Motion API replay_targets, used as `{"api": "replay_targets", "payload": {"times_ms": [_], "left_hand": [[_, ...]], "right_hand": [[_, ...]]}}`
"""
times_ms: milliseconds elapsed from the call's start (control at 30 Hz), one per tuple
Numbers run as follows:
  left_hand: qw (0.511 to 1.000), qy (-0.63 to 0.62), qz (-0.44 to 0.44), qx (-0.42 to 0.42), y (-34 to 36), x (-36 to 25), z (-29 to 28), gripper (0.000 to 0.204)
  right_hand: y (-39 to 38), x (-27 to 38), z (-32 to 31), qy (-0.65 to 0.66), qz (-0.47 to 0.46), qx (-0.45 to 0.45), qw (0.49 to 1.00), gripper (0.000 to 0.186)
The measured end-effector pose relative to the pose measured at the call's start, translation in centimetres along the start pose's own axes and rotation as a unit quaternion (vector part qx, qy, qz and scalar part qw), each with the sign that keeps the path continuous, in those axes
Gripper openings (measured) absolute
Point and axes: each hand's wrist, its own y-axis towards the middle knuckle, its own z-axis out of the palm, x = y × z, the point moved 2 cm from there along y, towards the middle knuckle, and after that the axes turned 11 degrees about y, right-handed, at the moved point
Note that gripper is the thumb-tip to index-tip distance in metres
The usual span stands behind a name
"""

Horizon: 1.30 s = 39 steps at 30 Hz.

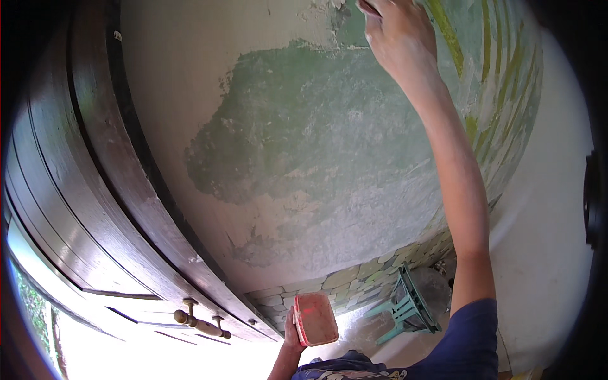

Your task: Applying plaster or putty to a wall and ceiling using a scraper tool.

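Watching remotely, I see the left hand (pixel 292 330) wrapped round the red tub (pixel 318 321), low before the wall (pixel 304 126); it looks light, stiff, best held by its side; the right hand (pixel 403 39) curls high up, its hold unclear.

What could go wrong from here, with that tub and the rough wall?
The open red tub is held only by the left hand, so it could tip and spill. Loose bits might drop from the flaking wall coating beside the raised right hand. The green plastic stool stands nearby and might cause a stumble.
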Motion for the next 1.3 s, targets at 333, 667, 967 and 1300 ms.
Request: {"api": "replay_targets", "payload": {"times_ms": [333, 667, 967, 1300], "left_hand": [[0.999, -0.042, -0.023, 0.001, 1.2, 1.3, -3.9, 0.061], [0.998, 0.007, -0.059, 0.029, 3.6, 0.2, -1.4, 0.066], [0.999, 0.004, -0.046, 0.008, 2.2, 0.6, -0.5, 0.065], [0.998, 0.011, -0.035, 0.05, 4.6, -0.1, -1.3, 0.068]], "right_hand": [[-3.8, -1.1, 6.4, -0.082, -0.069, -0.113, 0.988, 0.084], [-6.8, -1.2, 5.5, -0.066, -0.077, -0.034, 0.994, 0.055], [-1.5, -0.6, -1.5, 0.048, 0.01, -0.06, 0.997, 0.04], [-0.3, -2.0, 0.7, -0.007, -0.113, 0.032, 0.993, 0.029]]}}
